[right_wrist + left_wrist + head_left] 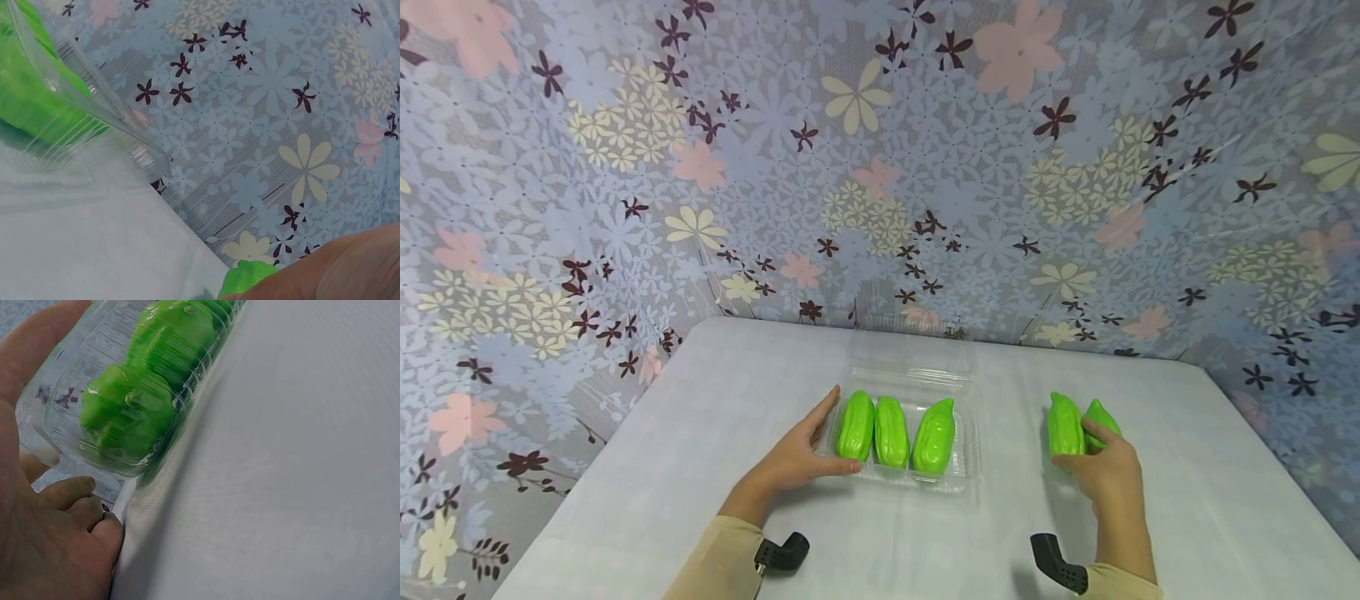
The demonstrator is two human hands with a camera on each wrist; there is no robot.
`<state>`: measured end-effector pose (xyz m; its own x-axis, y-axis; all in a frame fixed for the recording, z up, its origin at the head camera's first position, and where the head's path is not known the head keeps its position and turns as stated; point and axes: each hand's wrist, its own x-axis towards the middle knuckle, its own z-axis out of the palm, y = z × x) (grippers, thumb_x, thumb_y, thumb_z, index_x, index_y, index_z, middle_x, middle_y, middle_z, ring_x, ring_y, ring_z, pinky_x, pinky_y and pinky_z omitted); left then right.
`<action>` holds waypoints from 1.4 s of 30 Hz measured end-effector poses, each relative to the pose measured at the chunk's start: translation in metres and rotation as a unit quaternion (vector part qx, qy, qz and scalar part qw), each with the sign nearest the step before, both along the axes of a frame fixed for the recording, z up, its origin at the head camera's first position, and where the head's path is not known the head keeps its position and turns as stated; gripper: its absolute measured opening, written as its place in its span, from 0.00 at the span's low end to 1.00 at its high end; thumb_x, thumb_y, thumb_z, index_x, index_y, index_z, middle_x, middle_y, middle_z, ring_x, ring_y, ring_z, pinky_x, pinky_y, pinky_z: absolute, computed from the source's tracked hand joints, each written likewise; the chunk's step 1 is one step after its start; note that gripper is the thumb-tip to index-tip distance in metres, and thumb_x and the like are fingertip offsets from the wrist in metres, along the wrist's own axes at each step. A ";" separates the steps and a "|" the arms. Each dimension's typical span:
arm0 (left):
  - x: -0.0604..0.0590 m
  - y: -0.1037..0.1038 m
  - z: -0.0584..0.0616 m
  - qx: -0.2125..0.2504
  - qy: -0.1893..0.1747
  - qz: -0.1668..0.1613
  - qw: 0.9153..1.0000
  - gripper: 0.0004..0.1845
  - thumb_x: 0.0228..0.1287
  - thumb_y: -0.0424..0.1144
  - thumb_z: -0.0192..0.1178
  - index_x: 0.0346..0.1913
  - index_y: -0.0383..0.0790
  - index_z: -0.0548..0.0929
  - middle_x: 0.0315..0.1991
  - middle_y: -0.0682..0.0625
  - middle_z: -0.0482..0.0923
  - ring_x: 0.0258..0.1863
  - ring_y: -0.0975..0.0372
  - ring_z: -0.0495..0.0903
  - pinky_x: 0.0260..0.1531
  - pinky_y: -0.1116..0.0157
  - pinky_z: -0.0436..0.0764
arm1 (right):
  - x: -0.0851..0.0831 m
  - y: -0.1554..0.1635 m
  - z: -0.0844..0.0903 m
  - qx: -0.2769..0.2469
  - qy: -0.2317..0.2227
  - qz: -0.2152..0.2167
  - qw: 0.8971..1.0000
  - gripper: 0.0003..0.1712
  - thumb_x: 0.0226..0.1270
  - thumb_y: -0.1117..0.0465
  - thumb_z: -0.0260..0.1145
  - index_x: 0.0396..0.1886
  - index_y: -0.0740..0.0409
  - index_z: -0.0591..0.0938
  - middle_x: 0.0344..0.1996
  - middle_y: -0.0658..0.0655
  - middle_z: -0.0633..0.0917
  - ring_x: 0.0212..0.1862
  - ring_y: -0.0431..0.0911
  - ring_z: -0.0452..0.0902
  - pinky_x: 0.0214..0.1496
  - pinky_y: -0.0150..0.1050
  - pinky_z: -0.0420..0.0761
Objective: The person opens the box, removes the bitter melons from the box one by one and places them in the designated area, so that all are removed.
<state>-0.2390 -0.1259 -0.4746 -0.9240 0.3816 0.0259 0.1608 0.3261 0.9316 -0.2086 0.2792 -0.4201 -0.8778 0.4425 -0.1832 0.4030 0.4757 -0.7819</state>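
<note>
A clear plastic box (966, 479) with a hinged lid stands on the white table, its lid laid back toward the wall. Three bright green bitter gourds (892, 432) lie side by side inside it. My left hand (793, 458) holds the box's left side, thumb at the near corner and fingers along the left wall; the left wrist view shows gourd ends (128, 409) through the clear wall. To the right of the box, my right hand (1108, 471) pinches a bitter gourd (1065, 427) between thumb and fingers. Another bitter gourd (1102, 414) lies just beyond, partly hidden by that hand.
A white cloth covers the table (910, 542), which ends at a flowered curtain (880, 167) at the back and sides. The open lid (910, 350) reaches close to the table's back edge. Black wrist devices (782, 552) sit on both sleeves.
</note>
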 end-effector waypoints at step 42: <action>0.000 0.000 0.000 -0.005 -0.001 0.001 1.000 0.65 0.49 0.49 0.80 0.83 0.53 0.45 0.81 0.53 0.44 0.78 0.55 0.45 0.74 0.56 0.53 | 0.001 -0.012 -0.004 0.151 -0.023 0.033 0.988 0.43 0.57 0.67 0.68 0.74 0.67 0.65 0.64 0.78 0.67 0.61 0.74 0.62 0.52 0.70 0.73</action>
